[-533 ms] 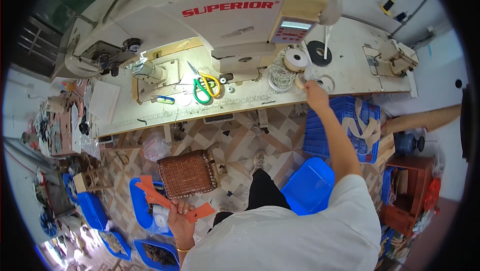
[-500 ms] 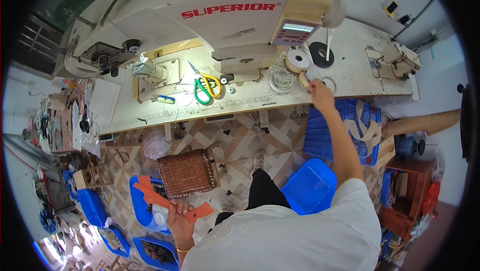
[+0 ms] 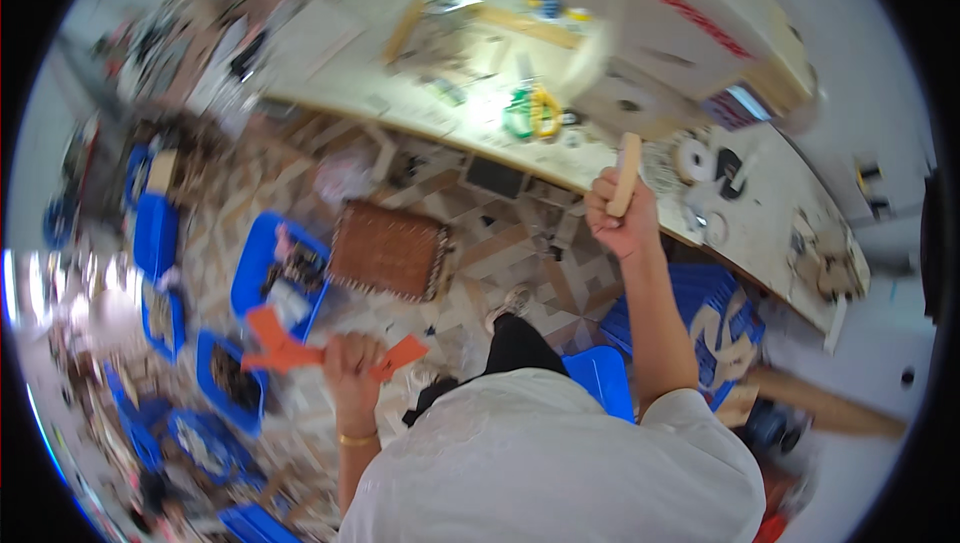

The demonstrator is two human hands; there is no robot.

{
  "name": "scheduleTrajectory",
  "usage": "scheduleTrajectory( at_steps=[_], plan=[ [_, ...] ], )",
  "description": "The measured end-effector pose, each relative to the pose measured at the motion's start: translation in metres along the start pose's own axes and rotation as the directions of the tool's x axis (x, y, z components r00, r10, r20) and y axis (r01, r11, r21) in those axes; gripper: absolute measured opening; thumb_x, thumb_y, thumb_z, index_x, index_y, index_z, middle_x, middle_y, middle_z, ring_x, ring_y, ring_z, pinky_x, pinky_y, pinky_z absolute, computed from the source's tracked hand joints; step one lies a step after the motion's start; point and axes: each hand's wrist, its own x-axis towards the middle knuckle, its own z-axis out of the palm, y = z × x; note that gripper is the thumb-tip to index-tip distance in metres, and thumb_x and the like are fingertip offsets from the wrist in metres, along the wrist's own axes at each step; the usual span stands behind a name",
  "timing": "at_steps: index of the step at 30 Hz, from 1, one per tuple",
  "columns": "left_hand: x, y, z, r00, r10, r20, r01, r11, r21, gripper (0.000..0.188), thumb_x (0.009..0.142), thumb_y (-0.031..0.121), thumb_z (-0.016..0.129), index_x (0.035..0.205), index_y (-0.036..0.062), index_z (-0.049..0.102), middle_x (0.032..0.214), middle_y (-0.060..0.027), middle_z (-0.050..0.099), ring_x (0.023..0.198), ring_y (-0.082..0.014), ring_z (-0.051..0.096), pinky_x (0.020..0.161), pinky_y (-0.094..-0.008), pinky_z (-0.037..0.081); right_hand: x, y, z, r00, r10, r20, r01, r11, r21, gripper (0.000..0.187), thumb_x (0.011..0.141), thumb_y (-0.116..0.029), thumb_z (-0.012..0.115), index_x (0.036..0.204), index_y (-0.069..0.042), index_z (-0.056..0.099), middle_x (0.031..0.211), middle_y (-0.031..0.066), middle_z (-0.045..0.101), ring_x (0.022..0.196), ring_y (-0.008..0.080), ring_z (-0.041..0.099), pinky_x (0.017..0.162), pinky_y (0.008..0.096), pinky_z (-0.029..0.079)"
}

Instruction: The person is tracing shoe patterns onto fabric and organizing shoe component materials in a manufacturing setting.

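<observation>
While two hands [image 3: 352, 368] [image 3: 632, 231] clench, left grips orange strips [image 3: 268, 331], right one tan bar [image 3: 628, 169].

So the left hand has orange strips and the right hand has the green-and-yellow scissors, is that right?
Not the scissors: the head view shows the right hand holding a tan bar, while the scissors lie on the table. The left hand does hold orange strips.

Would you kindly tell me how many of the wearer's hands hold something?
2: the left hand, at lower left, grips orange pieces; the right hand, farther forward, holds a tan piece. Neither is hidden.
</observation>
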Motion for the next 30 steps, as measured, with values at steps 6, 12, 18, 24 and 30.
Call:
scheduleTrajectory(
  at_steps=[6,12,18,24,30],
  plan=[
    [-0.053,0.059,-0.019,0.908,0.388,-0.159,-0.256,0.813,0.523,0.011,0.092,0.008,0.056,0.095,0.0028,0.064,0.062,0.0049,0.043,0.055,-0.0065,0.041,0.051,-0.0239,0.035,-0.021,0.237,0.109,0.808,0.484,0.337,-0.501,0.865,-0.041,0.043,0.097,-0.049,0.037,0.073,-0.015,0.047,0.054,-0.0069,0.034,0.046,0.0075,0.028,0.041,0.0222,0.028],
    [-0.147,0.147,-0.103,0.691,0.722,-0.037,-0.377,0.404,0.833,0.022,0.081,0.003,0.070,0.103,0.0012,0.068,0.060,0.0068,0.046,0.054,-0.0026,0.037,0.050,-0.0188,0.031,-0.076,0.437,0.162,0.728,0.661,0.181,-0.557,0.725,-0.405,0.045,0.098,-0.053,0.032,0.077,-0.016,0.047,0.060,-0.0069,0.040,0.043,0.0074,0.026,0.046,0.0233,0.033],
    [-0.246,0.200,-0.195,0.470,0.815,-0.339,-0.326,0.517,0.791,0.026,0.078,0.009,0.076,0.101,0.0007,0.068,0.060,0.0061,0.050,0.052,-0.0020,0.035,0.048,-0.0190,0.030,-0.136,0.586,0.182,0.411,0.901,0.143,-0.734,0.419,-0.535,0.043,0.100,-0.047,0.029,0.084,-0.014,0.052,0.068,-0.0038,0.051,0.049,0.0090,0.040,0.052,0.0259,0.045],
    [-0.332,0.236,-0.237,0.301,0.698,-0.650,-0.570,0.678,0.464,0.025,0.092,0.024,0.062,0.082,0.0016,0.061,0.057,0.0040,0.047,0.049,-0.0036,0.042,0.045,-0.0208,0.034,-0.186,0.682,0.209,0.156,0.987,-0.029,-0.806,0.111,-0.582,0.041,0.102,-0.037,0.027,0.098,-0.009,0.057,0.080,0.0044,0.061,0.059,0.0179,0.054,0.060,0.0342,0.056],
    [-0.382,0.246,-0.288,0.105,0.564,-0.819,-0.819,0.517,0.251,0.028,0.094,0.023,0.058,0.071,0.0080,0.052,0.050,0.0049,0.037,0.044,-0.0052,0.036,0.043,-0.0232,0.033,-0.202,0.771,0.221,-0.110,0.982,-0.151,-0.584,-0.187,-0.790,0.037,0.100,-0.030,0.034,0.123,-0.007,0.052,0.113,0.0111,0.060,0.092,0.0222,0.061,0.072,0.0378,0.057]
  ],
)
